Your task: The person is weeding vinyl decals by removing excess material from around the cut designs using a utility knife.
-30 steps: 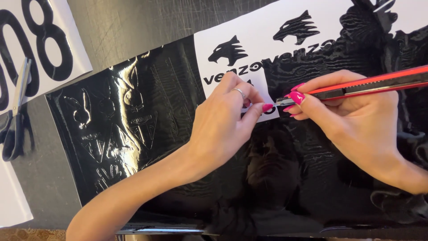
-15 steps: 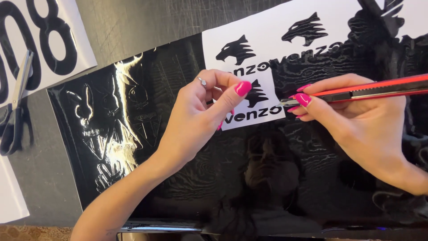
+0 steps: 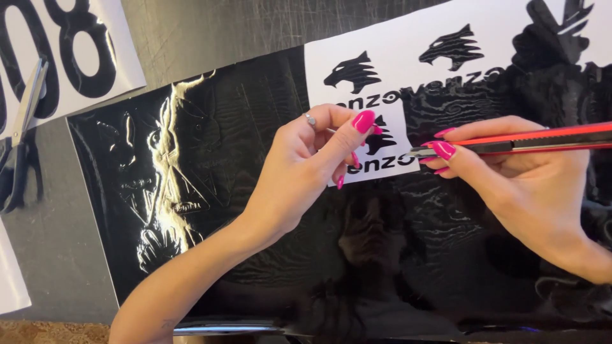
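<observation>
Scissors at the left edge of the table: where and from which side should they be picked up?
Grip the scissors at the dark handle loops at the near end, coming from the near side. They lie flat, and the bare blades point away, resting on the white sheet, so the handles are likely the safer hold. Both hands are busy elsewhere.
</observation>
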